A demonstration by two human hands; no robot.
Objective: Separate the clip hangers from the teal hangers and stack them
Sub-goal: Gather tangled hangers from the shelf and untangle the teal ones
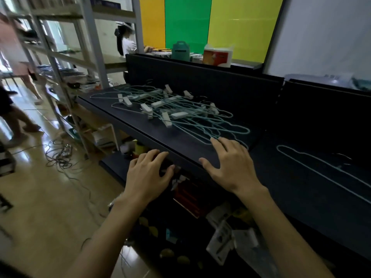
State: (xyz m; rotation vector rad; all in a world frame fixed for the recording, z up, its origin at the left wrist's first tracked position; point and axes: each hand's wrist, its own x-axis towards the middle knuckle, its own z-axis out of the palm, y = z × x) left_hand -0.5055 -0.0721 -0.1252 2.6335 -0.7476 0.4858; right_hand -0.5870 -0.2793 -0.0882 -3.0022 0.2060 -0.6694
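We see one tangled pile of teal hangers (180, 115) mid-frame on the dark shelf (140, 125); roughly ten white clips (166, 119) show, the hanger count unclear. One teal hanger (321, 167) lies apart at right, cut off. Our right hand (230, 165) rests spread, fingertips at the pile; left hand (148, 173) loosely curled, holding nothing.

Views: one only, head-worn, wide-angle.
Facing: forward and down, tilted, across a dark shelf (152, 125) running from far left to near right.
Nearness: close above the hands; far edge reaching coloured panels (200, 23).
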